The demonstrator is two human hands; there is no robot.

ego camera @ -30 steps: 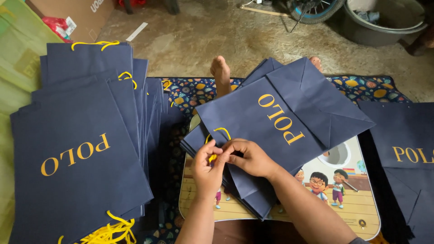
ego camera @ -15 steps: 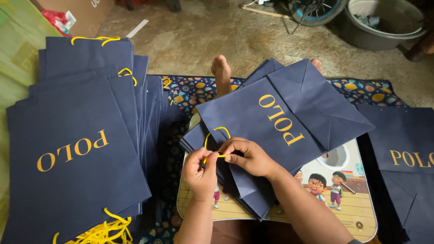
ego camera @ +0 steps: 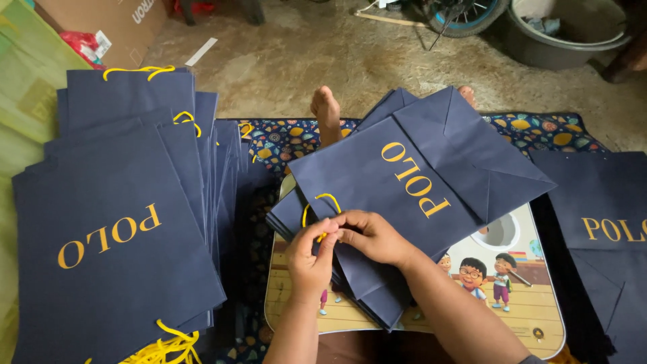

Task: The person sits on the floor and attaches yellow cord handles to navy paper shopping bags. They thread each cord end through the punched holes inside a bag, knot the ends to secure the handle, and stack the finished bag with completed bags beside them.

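Left hand (ego camera: 311, 255) and right hand (ego camera: 369, 236) meet at the near-left edge of the navy paper bag (ego camera: 404, 195), fingers closed, both pinching the yellow cord handle (ego camera: 322, 205) that loops up just above the knuckles. Bag lies flat and tilted on a small stack of the same bags, on a lap tray (ego camera: 519, 317) with a cartoon print of children, its folded bottom flap towards the far right. Gold lettering runs diagonally across the bag face. Left of the tray, a big fanned pile of navy bags (ego camera: 114, 222) with gold print, yellow cords showing at far and near ends. More navy bags (ego camera: 600, 229) off the tray's right edge. Patterned mat (ego camera: 283, 138) under everything, a bare foot (ego camera: 327, 111) on it beyond the bag. Brown cardboard box (ego camera: 101, 20) at far left on the dirt floor, grey basin (ego camera: 566, 34) at far right.
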